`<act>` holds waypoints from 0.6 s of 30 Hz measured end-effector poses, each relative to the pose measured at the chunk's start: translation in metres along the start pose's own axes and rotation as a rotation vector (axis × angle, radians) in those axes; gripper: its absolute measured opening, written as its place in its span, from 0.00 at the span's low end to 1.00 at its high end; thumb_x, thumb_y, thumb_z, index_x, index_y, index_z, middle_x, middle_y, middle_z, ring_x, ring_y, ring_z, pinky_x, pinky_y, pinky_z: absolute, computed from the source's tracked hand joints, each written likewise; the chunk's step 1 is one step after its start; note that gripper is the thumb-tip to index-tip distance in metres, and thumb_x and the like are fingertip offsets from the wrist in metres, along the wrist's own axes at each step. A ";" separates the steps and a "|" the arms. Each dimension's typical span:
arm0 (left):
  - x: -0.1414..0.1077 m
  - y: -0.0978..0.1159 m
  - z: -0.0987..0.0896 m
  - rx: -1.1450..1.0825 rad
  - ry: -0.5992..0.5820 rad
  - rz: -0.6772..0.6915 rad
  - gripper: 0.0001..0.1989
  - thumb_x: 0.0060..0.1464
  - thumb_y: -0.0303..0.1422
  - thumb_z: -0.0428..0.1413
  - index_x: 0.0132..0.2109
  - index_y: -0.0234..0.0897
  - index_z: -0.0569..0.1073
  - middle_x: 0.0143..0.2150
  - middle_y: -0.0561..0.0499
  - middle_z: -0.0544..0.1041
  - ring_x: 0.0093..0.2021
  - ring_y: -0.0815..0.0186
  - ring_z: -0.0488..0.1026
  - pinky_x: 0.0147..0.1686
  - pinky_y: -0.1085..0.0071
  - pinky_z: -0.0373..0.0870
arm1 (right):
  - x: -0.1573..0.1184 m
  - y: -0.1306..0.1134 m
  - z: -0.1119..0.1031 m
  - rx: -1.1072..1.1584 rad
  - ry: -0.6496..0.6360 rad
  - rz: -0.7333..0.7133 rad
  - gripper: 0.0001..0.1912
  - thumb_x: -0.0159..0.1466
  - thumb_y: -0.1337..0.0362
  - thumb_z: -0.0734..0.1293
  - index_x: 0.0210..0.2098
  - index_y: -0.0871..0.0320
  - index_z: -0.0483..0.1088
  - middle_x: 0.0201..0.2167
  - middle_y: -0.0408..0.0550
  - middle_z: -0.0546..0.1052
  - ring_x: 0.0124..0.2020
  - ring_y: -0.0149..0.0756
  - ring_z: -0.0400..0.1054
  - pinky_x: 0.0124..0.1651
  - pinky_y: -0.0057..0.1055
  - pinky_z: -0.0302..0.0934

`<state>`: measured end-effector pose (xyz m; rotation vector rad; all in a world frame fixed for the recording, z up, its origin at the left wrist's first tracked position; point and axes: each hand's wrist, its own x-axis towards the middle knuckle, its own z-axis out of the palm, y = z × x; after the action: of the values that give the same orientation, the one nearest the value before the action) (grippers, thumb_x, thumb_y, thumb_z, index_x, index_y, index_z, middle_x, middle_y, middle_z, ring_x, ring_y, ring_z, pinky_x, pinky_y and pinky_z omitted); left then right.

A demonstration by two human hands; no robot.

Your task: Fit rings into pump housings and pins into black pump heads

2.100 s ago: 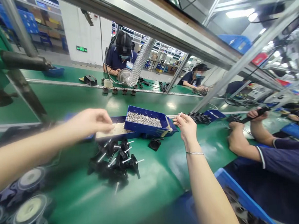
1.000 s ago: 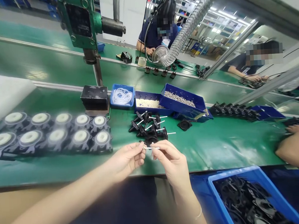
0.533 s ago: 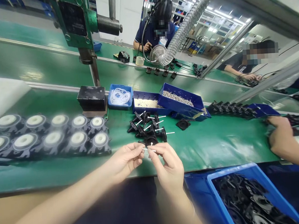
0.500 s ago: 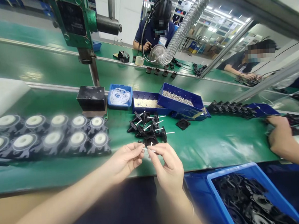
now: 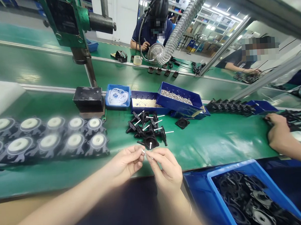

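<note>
My left hand [image 5: 129,163] and my right hand [image 5: 166,167] meet tip to tip over the front edge of the green bench. Both are closed in a pinch, with a thin white tube [image 5: 143,152] showing between the fingertips. The fingers hide most of it, and I cannot tell whether a second small part is held. Just beyond the fingers lies a round black part [image 5: 149,142] with a white stem standing in it. Behind it is a heap of black parts [image 5: 141,128], several with white stems sticking out.
Blue bins hold clear tubing [image 5: 117,97], small cream pieces [image 5: 145,103] and metal pins [image 5: 175,96]. Rows of black parts with white discs [image 5: 20,144] stand left, below a green press [image 5: 65,19]. A blue crate [image 5: 212,181] sits front right. A co-worker's hand [image 5: 279,131] reaches in from the right.
My fingertips have come closer together, so less of the white tube shows between them. The view has shifted slightly. At the right, the co-worker's hand stays near the black parts.
</note>
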<state>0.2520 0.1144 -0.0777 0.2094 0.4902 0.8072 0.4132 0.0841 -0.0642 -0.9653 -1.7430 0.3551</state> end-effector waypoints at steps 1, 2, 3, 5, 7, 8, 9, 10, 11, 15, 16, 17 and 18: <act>0.000 0.000 0.001 -0.003 0.009 0.005 0.09 0.50 0.27 0.69 0.37 0.29 0.77 0.30 0.53 0.74 0.29 0.78 0.73 0.33 0.84 0.75 | 0.000 0.000 0.000 -0.007 0.004 0.018 0.19 0.64 0.80 0.67 0.50 0.54 0.75 0.39 0.48 0.74 0.39 0.34 0.71 0.42 0.31 0.67; 0.000 0.000 0.002 -0.001 0.020 0.016 0.10 0.49 0.27 0.69 0.37 0.30 0.77 0.30 0.53 0.74 0.28 0.78 0.73 0.32 0.84 0.75 | 0.000 0.000 0.001 -0.016 0.009 0.041 0.18 0.65 0.78 0.67 0.49 0.55 0.75 0.39 0.48 0.75 0.40 0.34 0.71 0.42 0.32 0.67; 0.000 0.000 0.002 0.012 0.031 0.037 0.11 0.48 0.27 0.70 0.38 0.30 0.78 0.30 0.53 0.74 0.28 0.78 0.73 0.32 0.84 0.74 | 0.000 0.000 0.001 -0.027 0.015 0.069 0.16 0.65 0.77 0.67 0.48 0.55 0.75 0.38 0.48 0.75 0.39 0.34 0.71 0.42 0.31 0.67; -0.001 0.000 0.004 0.078 0.047 0.113 0.10 0.48 0.28 0.70 0.38 0.32 0.78 0.29 0.53 0.75 0.29 0.77 0.73 0.33 0.84 0.74 | -0.001 -0.002 0.002 -0.043 0.020 0.136 0.12 0.66 0.75 0.67 0.46 0.56 0.75 0.36 0.47 0.77 0.37 0.34 0.72 0.40 0.31 0.67; -0.001 -0.001 0.007 0.181 0.051 0.210 0.09 0.50 0.30 0.69 0.37 0.33 0.79 0.29 0.53 0.76 0.29 0.76 0.73 0.33 0.83 0.73 | -0.002 -0.005 0.001 -0.030 0.006 0.221 0.09 0.67 0.72 0.67 0.44 0.56 0.76 0.33 0.45 0.77 0.33 0.32 0.71 0.38 0.29 0.66; -0.001 -0.001 0.008 0.237 0.049 0.255 0.08 0.50 0.30 0.69 0.37 0.33 0.79 0.28 0.53 0.76 0.29 0.75 0.73 0.33 0.82 0.72 | -0.002 -0.006 0.001 -0.004 -0.008 0.278 0.07 0.67 0.70 0.67 0.42 0.56 0.76 0.31 0.44 0.76 0.31 0.31 0.70 0.37 0.29 0.65; -0.001 0.000 0.010 0.291 0.044 0.291 0.08 0.51 0.31 0.68 0.37 0.34 0.80 0.28 0.53 0.75 0.29 0.75 0.73 0.33 0.82 0.72 | -0.003 -0.008 0.000 0.041 -0.022 0.350 0.05 0.67 0.69 0.67 0.41 0.56 0.77 0.29 0.43 0.76 0.29 0.30 0.70 0.36 0.28 0.65; -0.001 0.000 0.011 0.342 0.040 0.320 0.07 0.51 0.32 0.68 0.37 0.35 0.80 0.28 0.53 0.75 0.29 0.75 0.72 0.32 0.82 0.71 | -0.003 -0.009 -0.001 0.109 -0.033 0.432 0.05 0.67 0.67 0.68 0.39 0.56 0.77 0.28 0.42 0.75 0.27 0.29 0.69 0.34 0.27 0.64; -0.001 0.000 0.011 0.390 0.037 0.342 0.07 0.51 0.32 0.68 0.36 0.35 0.80 0.29 0.53 0.75 0.29 0.75 0.72 0.32 0.81 0.71 | -0.004 -0.010 -0.002 0.200 -0.040 0.519 0.04 0.67 0.65 0.68 0.37 0.56 0.77 0.26 0.42 0.75 0.26 0.28 0.69 0.32 0.26 0.64; -0.001 0.004 0.007 0.608 0.010 0.404 0.05 0.52 0.34 0.67 0.34 0.38 0.81 0.34 0.53 0.74 0.29 0.74 0.71 0.33 0.79 0.71 | -0.005 -0.005 -0.005 0.629 -0.061 0.778 0.08 0.64 0.60 0.72 0.32 0.58 0.76 0.22 0.40 0.74 0.19 0.25 0.65 0.24 0.23 0.60; 0.000 0.006 0.005 0.679 0.000 0.418 0.04 0.53 0.34 0.66 0.34 0.39 0.81 0.35 0.53 0.74 0.30 0.73 0.71 0.34 0.78 0.71 | -0.006 -0.002 -0.005 0.705 -0.067 0.801 0.08 0.63 0.59 0.73 0.32 0.58 0.76 0.21 0.40 0.74 0.18 0.25 0.64 0.23 0.23 0.59; 0.000 0.007 0.003 0.755 -0.007 0.436 0.04 0.54 0.34 0.66 0.34 0.39 0.81 0.36 0.52 0.74 0.32 0.72 0.72 0.35 0.77 0.71 | -0.007 0.000 -0.005 0.756 -0.068 0.812 0.09 0.62 0.60 0.73 0.31 0.58 0.76 0.21 0.40 0.74 0.18 0.24 0.64 0.23 0.22 0.59; 0.000 0.008 0.002 0.830 -0.009 0.452 0.04 0.54 0.34 0.65 0.34 0.39 0.81 0.37 0.52 0.74 0.34 0.71 0.72 0.37 0.77 0.71 | -0.008 0.002 -0.005 0.788 -0.068 0.814 0.08 0.62 0.60 0.74 0.31 0.59 0.76 0.21 0.40 0.74 0.18 0.24 0.63 0.22 0.22 0.59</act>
<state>0.2481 0.1201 -0.0732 1.1220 0.7659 1.0023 0.4195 0.0783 -0.0686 -1.0071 -1.0116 1.4771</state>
